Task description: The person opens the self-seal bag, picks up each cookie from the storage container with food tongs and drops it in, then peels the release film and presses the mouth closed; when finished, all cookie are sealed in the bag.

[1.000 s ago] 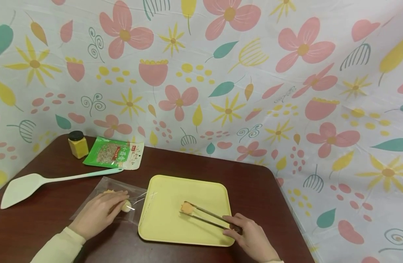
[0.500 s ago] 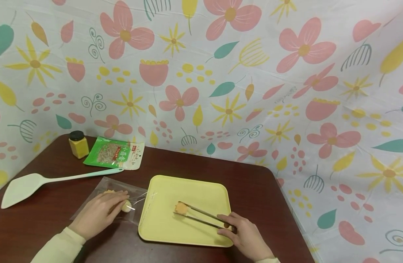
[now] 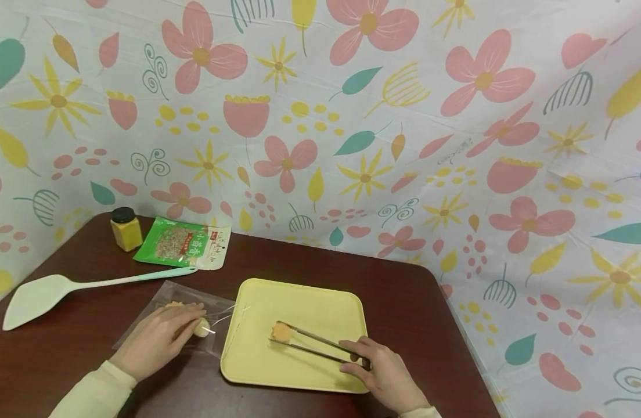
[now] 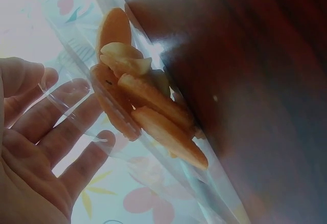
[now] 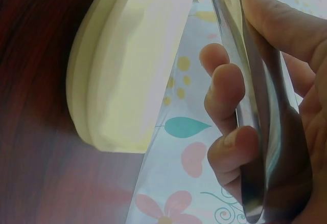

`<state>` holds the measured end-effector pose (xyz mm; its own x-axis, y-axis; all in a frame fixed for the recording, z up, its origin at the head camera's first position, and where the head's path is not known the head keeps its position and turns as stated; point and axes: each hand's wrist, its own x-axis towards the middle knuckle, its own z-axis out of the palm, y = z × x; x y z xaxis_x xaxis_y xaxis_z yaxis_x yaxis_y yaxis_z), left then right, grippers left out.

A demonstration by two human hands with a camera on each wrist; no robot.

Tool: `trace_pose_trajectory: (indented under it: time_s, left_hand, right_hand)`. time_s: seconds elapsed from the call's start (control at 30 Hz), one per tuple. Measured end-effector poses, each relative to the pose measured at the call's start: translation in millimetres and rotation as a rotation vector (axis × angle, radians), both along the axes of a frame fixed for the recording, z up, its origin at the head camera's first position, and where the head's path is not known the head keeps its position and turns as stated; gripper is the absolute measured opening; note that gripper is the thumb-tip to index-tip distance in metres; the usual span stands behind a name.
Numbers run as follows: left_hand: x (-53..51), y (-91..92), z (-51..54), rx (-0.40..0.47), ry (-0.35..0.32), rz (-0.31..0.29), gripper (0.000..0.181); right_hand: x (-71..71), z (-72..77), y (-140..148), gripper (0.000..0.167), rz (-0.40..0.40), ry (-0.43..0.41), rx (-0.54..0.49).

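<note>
My right hand [image 3: 384,373] grips metal tongs [image 3: 320,341] over the yellow tray [image 3: 258,363]; the right wrist view shows curled fingers round the tongs' [image 5: 255,106] handle. At the tips sits a small orange chunk [image 3: 281,332]. My left hand [image 3: 155,339] lies over a clear plastic bag [image 3: 205,302], partly hiding it. In the left wrist view, that hand's [image 4: 56,137] fingers are extended and spread, with the clear film by their tips. Beyond them, orange slices [image 4: 158,101] and pale pieces [image 4: 122,58] lie in the bag.
A white spatula [image 3: 38,296] with a pale green handle lies at the left of the dark table [image 3: 320,261]. Behind it are a yellow jar [image 3: 126,232] with a black lid and a green-and-white packet [image 3: 182,244]. A patterned sheet [image 3: 320,116] hangs behind.
My right hand has moved the tongs and the orange chunk a little to the left over the tray. The left hand has stayed on the bag.
</note>
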<state>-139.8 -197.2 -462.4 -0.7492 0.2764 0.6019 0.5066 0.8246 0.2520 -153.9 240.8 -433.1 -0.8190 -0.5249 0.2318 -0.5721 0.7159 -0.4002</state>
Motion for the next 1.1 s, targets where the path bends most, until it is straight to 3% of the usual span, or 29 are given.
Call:
trace_pose_trajectory:
  time_s: [1.1]
  left_hand:
    - [-0.3, 0.5, 0.2, 0.005, -0.008, 0.004, 0.026]
  right_hand:
    - [-8.4, -5.0, -28, 0.036, 0.083, 0.007, 0.008]
